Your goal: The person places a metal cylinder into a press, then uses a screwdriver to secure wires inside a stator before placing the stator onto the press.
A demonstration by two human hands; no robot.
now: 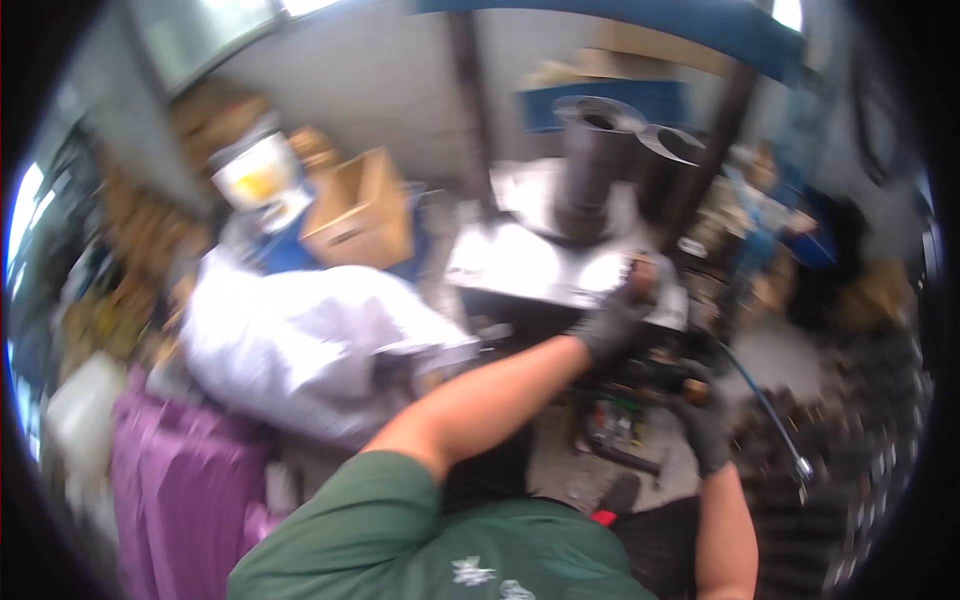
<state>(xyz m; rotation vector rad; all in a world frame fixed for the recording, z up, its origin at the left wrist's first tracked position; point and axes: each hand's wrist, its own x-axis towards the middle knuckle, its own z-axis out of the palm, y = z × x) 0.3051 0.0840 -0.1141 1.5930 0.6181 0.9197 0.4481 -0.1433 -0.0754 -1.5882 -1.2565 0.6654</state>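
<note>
My left hand [615, 318], in a dark glove, reaches across to the right edge of a shiny metal plate [515, 260]. Brownish tips show at its far end; blur hides whether they are bare fingertips or a small part. Lower and to the right, my right hand [703, 430] wears a dark glove too, beside the dark machine parts [650, 375] under the plate. A tan spot shows by its fingers, too smeared to name. Two dark metal cylinders stand on the plate, the nearer-left one [590, 170] with a flared rim and the other [668, 175] beside it.
Dark posts [468, 110] rise behind the plate to a blue crossbeam [620, 25]. To the left lie a white sack [310, 330], an open cardboard box [362, 215], a white bucket [258, 180] and a purple bag [190, 480]. A blue rod [765, 400] slants at right beside piled dark parts [800, 450].
</note>
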